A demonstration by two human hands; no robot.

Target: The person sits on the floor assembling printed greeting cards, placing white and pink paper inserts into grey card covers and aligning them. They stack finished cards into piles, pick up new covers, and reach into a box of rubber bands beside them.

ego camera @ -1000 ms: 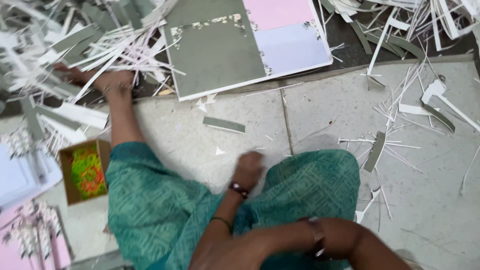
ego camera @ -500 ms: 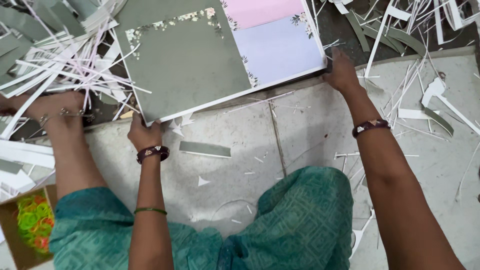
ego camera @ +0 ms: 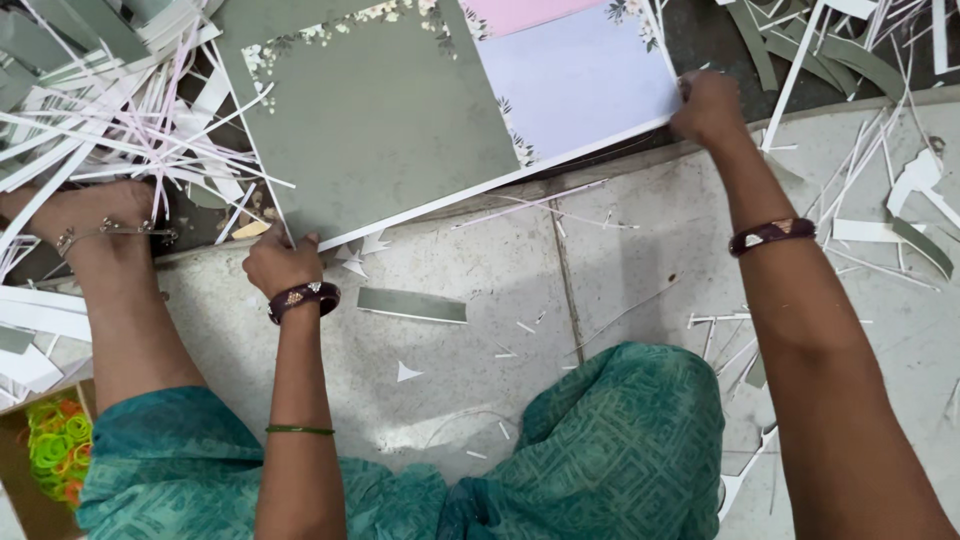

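A large stack of printed sheets (ego camera: 400, 120), grey-green on the left with pale lilac and pink panels on the right and flower borders, lies tilted on the floor ahead of me. My left hand (ego camera: 282, 262) grips its near left corner. My right hand (ego camera: 706, 104) grips its near right corner. Both wrists wear dark bangles. I sit on the floor, and my teal-clad knees (ego camera: 620, 440) fill the bottom of the view.
Heaps of white and grey paper strips (ego camera: 90, 110) cover the floor at left and top right. My bare foot with an anklet (ego camera: 90, 215) rests at left. A grey offcut (ego camera: 412, 304) lies on the tiles. A cardboard box of coloured rubber bands (ego camera: 55, 445) stands at lower left.
A second ago my hands were down by my lap. Both have since reached forward and taken hold of the sheet stack's near corners; the stack looks shifted slightly toward me.
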